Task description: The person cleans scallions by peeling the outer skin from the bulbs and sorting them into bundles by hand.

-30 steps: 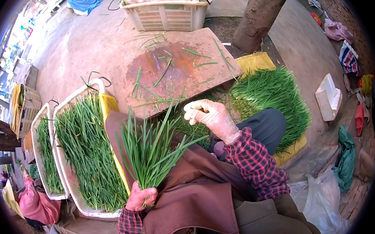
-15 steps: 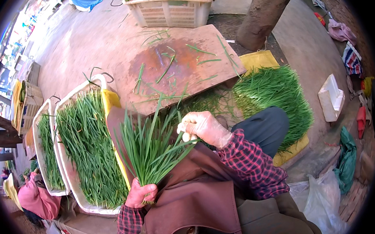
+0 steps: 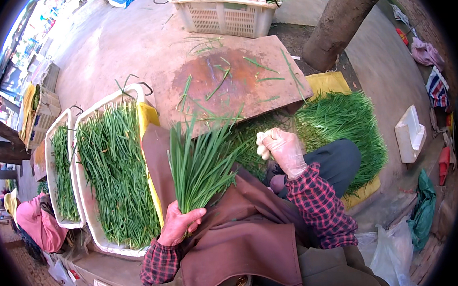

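Observation:
In my left hand [image 3: 181, 223] is a bunch of long green garlic chives [image 3: 199, 168], gripped low by the stems. Its leaves fan upward over the brown apron [image 3: 244, 235] on my lap. My right hand [image 3: 285, 149], in a thin clear glove, is apart from the bunch to its right. Its fingers are curled in; anything between them is hidden. To the left, a white crate [image 3: 122, 250] is packed with more chives [image 3: 114, 175]. Near my right knee, a thick pile of chives [image 3: 347, 126] lies on a yellow sheet [image 3: 327, 82].
A low board [image 3: 237, 103] with stray leaves lies ahead. A second white crate [image 3: 67, 224] of chives stands at far left, near a person in pink [image 3: 40, 223]. A basket [image 3: 227, 19], a tree trunk [image 3: 339, 23] and a foam box [image 3: 410, 134] stand farther out.
My right hand has drawn away from the leaves to the right. The bunch in my left hand is more upright and narrower. The whole view has shifted slightly.

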{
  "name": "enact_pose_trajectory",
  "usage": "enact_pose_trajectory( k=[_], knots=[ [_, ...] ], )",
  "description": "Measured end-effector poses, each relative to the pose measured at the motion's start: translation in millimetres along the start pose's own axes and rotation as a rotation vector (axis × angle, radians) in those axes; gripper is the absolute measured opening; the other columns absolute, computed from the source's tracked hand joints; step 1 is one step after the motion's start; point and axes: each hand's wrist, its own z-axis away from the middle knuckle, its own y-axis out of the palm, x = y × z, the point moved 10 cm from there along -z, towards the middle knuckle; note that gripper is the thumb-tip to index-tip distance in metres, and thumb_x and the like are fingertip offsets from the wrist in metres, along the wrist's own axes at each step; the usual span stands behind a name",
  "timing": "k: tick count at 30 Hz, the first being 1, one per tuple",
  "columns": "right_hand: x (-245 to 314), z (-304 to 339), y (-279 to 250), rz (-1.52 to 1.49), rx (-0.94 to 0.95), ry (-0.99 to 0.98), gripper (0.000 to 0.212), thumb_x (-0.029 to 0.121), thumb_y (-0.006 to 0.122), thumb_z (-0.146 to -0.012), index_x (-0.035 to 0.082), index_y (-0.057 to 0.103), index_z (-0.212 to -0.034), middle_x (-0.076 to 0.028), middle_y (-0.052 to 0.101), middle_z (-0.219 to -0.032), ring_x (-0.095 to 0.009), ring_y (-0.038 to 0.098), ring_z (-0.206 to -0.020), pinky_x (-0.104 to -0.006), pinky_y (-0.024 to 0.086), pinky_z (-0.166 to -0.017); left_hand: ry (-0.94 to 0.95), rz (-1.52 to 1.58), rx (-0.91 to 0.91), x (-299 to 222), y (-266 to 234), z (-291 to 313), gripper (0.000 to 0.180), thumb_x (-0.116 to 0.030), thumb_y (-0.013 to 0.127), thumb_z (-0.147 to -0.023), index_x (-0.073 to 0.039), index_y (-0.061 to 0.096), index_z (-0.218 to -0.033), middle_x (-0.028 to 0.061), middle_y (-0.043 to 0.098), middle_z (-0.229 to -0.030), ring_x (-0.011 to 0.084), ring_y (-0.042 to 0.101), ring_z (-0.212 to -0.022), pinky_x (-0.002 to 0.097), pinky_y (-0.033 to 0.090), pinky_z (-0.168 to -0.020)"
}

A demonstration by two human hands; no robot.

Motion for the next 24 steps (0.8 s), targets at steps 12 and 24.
enact_pose_trajectory(
  k=[12,24],
  knots=[
    [-24.5,78.2,67.3,-0.560,0.426,0.260,0.048,0.020,0.066,-0.098,-0.006,0.051,-0.137,-0.010,0.070,-0.107,-0.014,0.066,-0.095,-0.0262,0.053,-0.086,0.274,-0.351,-0.030,-55.1,46.0,-27.4,0.020,-0.005,0.073,-0.088,-0.002,0.063,-0.104,0.0019,0.062,-0.070,0.0051,0.050,-0.049,0.0198,0.038,-0.042],
    [2.6,0.3,54.7,-0.748,-0.181,-0.061,0.025,0.011,0.071,-0.092,0.000,0.067,-0.114,-0.005,0.070,-0.094,-0.011,0.060,-0.085,-0.0305,0.051,-0.081,0.862,-0.965,0.021,-108.6,166.0,-70.7,0.057,-0.010,0.077,-0.080,0.003,0.048,-0.127,0.0231,0.067,-0.102,0.0354,0.068,-0.094,0.0411,0.051,-0.082]
  ],
)
